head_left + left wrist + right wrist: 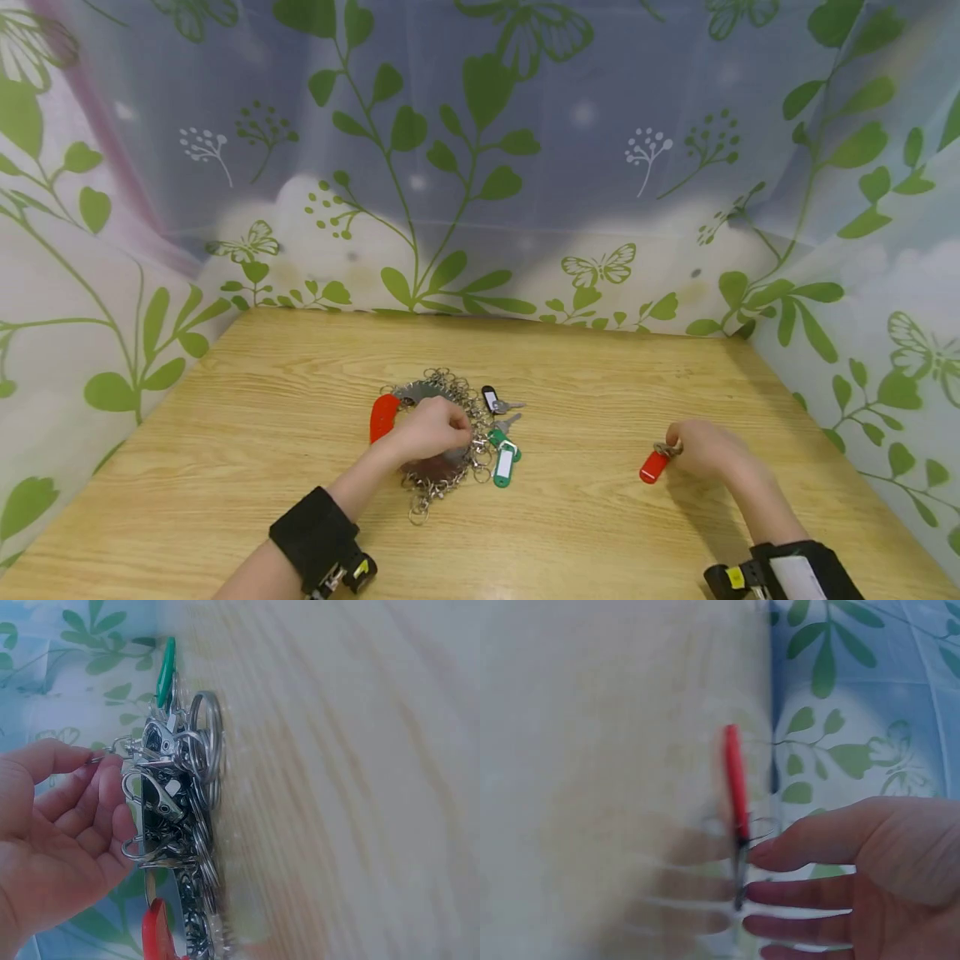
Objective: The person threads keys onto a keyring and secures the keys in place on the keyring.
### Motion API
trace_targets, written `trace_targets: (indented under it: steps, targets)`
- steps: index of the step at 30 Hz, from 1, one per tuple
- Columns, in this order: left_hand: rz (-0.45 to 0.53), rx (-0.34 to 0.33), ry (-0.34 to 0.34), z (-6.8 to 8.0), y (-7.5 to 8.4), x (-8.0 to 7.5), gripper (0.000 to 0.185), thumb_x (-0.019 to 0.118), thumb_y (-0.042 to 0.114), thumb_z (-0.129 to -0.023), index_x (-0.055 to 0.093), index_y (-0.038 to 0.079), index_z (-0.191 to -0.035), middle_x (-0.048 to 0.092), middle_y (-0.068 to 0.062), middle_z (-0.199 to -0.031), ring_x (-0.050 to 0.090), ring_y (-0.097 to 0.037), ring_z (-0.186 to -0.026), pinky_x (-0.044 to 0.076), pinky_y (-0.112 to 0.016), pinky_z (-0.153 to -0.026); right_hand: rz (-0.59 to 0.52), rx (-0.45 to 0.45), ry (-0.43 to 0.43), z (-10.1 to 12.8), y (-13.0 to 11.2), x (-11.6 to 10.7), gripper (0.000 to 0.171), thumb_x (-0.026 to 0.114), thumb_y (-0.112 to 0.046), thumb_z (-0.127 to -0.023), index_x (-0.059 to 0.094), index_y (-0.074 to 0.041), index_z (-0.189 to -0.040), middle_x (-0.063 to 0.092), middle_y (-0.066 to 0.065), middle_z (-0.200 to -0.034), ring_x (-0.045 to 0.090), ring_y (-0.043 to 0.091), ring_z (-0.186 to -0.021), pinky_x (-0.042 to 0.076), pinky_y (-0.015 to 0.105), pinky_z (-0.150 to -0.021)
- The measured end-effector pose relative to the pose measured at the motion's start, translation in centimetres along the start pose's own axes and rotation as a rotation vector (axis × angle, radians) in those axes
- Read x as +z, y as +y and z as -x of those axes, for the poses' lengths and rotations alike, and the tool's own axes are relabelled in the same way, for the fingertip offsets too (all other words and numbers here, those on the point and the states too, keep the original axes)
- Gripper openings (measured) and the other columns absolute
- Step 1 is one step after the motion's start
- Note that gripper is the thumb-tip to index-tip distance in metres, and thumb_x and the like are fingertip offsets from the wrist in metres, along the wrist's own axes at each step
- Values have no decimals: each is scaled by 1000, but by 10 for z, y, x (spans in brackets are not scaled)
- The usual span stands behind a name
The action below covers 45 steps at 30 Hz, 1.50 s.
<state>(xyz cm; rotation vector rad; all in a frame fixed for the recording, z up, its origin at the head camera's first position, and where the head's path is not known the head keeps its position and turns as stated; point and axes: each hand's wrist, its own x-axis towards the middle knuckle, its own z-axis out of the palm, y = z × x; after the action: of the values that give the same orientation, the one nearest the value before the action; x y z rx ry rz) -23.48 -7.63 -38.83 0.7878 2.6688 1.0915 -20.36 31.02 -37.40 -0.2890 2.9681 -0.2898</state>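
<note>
My left hand [431, 429] is over a heap of metal key rings and clasps [457, 387] on a dark, shiny surface. In the left wrist view, its thumb and forefinger pinch a small metal clasp [112, 752] at the heap's upper side. Off to the right, my right hand [705, 450] holds a key with a red key tag [654, 467] by the metal part. The tag and key [739, 870] are blurred in the right wrist view, at the tips of the thumb and fingers.
A red piece [384, 417] lies at the heap's left edge. Right of the heap are a green key tag [504, 465], a black key tag [490, 397] and keys [507, 422]. The wooden table [585, 375] meets a leaf-patterned cloth [420, 208] at the back and sides.
</note>
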Motion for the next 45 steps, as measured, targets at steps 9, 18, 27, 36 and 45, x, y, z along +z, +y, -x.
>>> trace_targets:
  steps: [9, 18, 27, 36, 45]
  targets:
    - [-2, 14, 1, 4, -1, 0, 11, 61, 9, -83, 66, 7, -73, 51, 7, -58, 38, -7, -50, 32, -22, -52, -45, 9, 49, 2, 13, 11, 17, 65, -3, -72, 64, -2, -89, 60, 8, -80, 53, 21, -71, 43, 38, -61]
    - [-21, -2, 2, 5, 2, -1, 10, 62, 11, -83, 68, 8, -76, 55, 7, -60, 42, -6, -51, 34, -22, -51, -130, -118, 103, -1, 12, 18, 15, 69, -8, -78, 65, -3, -92, 51, -2, -71, 44, 13, -63, 37, 31, -56]
    - [-23, 3, 2, 5, 2, -1, 10, 61, 10, -83, 69, 6, -79, 57, 6, -62, 43, -7, -52, 36, -23, -52, -80, -288, 153, -6, 8, 22, 17, 69, 0, -75, 68, -8, -90, 56, -6, -75, 50, 9, -67, 43, 31, -60]
    - [-22, 8, -10, 5, 2, 1, 11, 61, 12, -84, 70, 7, -81, 59, 5, -65, 47, -8, -56, 39, -25, -55, -81, -291, 157, -5, 9, 24, 8, 68, -1, -79, 66, -9, -79, 58, -6, -74, 50, 7, -65, 43, 28, -58]
    - [80, -16, -10, 5, 3, -1, 11, 63, 14, -85, 70, 5, -83, 64, 2, -72, 53, -12, -64, 42, -28, -62, -97, -252, 186, -3, 3, 20, 10, 67, -3, -80, 63, -12, -78, 57, -6, -75, 53, 9, -68, 44, 31, -60]
